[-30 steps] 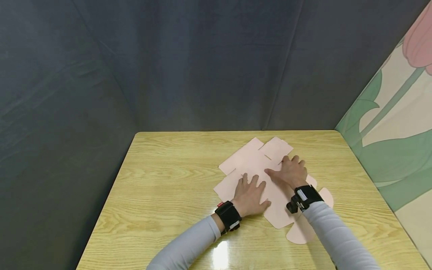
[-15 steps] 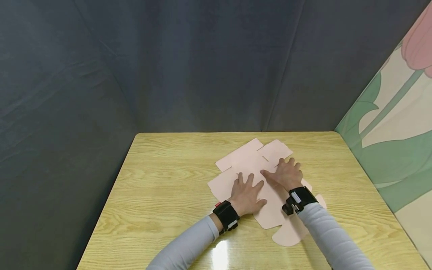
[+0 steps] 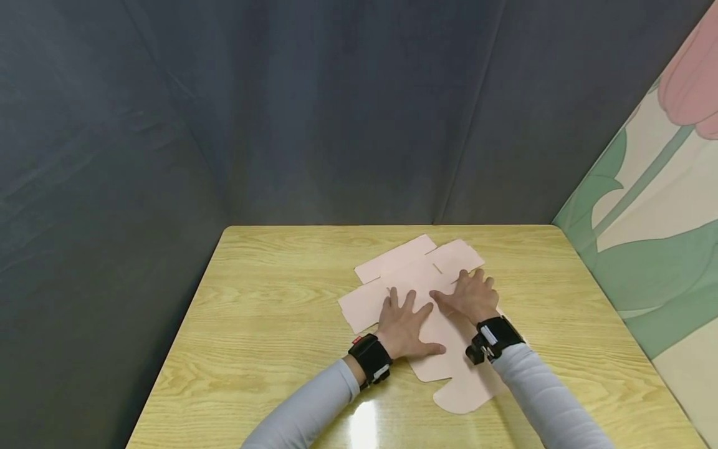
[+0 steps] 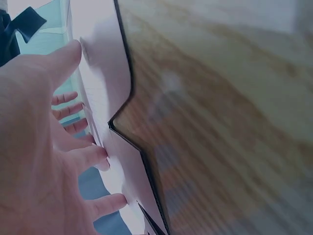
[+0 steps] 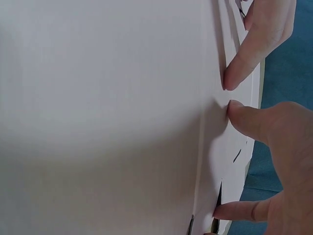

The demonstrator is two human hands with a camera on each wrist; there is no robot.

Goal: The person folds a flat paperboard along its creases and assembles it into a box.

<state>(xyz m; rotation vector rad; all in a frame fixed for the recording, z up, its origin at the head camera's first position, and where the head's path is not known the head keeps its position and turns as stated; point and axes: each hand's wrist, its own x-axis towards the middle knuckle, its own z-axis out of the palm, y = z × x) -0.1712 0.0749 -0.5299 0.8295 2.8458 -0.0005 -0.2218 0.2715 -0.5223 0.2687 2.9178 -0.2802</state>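
The pink sheet [image 3: 409,274], a flat cut-out with several flaps, lies right of centre on the table [image 3: 263,318], its face upward beneath both hands. A narrow slot [image 3: 437,268] shows near its far right flap, and a rounded tab [image 3: 462,394] points toward the near side, beside the right forearm. I cannot tell from my views whether every panel belongs to one piece or whether some lie in layers. From here I judge the main risk to be creasing or tearing: uneven pressure by the two hands could buckle the sheet, and strain would likely gather at the cut corners and the slot. A second risk is slippage; the table looks smooth, so a sideways push on one side alone could turn the sheet askew. A sleeve dragging over the rounded tab could bend it. Relative to the sheet, the left hand [image 3: 402,327] lies over its left near portion, fingers spread well apart and pointing away from the person, thumb out toward the right. The right hand [image 3: 472,298] lies at its right side, thumb reaching inward and fingers bent slightly, thumb and fingers apart; I see neither hand pinching an edge. Beyond the table hangs a dark curtain [image 3: 336,118]; floral fabric [image 3: 656,262] borders the right side.
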